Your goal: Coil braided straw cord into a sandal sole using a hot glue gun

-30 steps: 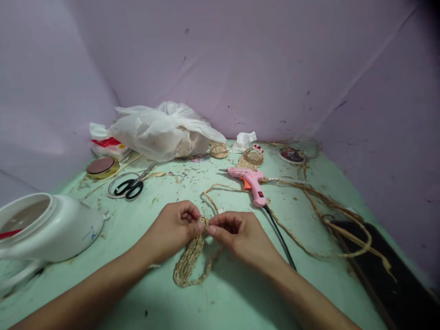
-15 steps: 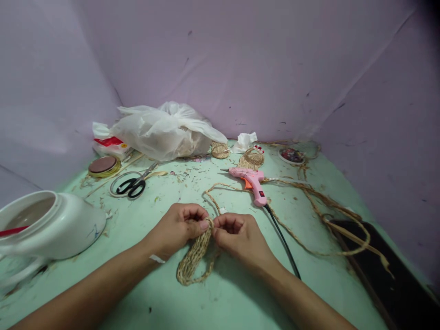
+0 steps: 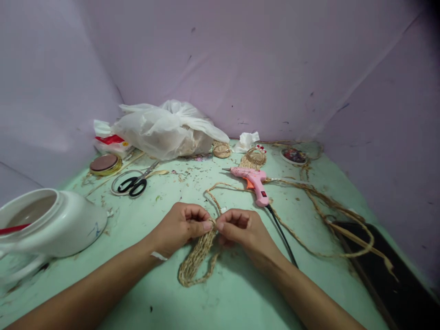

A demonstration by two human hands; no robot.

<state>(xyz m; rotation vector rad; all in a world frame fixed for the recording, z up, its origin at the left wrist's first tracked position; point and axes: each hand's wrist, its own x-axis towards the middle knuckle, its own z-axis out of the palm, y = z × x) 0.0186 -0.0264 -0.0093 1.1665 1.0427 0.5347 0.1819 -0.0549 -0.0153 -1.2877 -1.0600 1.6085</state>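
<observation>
Between thumb and fingers my left hand (image 3: 192, 222) pinches the top end of a braided straw piece (image 3: 197, 259), made of several plaited rows lying side by side. The piece slants down toward me, and one loose plaited end curls up on its right. My right hand (image 3: 240, 227) is closed in a pinch right beside that top end; its fingertips meet the edge, and what lies between them is hidden. Behind my hands a twisted straw cord (image 3: 215, 199) runs off to the right. A pink hot glue gun (image 3: 254, 181) lies beyond my right hand.
Black-handled scissors (image 3: 137, 181) and a round tin (image 3: 105, 164) lie back left. A white pot (image 3: 75, 224) stands at left. A plastic bag (image 3: 165, 130) and woven straw pieces (image 3: 252, 158) sit along the back. A black flat object (image 3: 388, 275) lies right, near the glue gun's cable (image 3: 282, 233).
My right fingertips have curled in and shifted slightly at the top end of the braided piece. The loose plaited end stands more apart now. My left hand keeps its pinch.
</observation>
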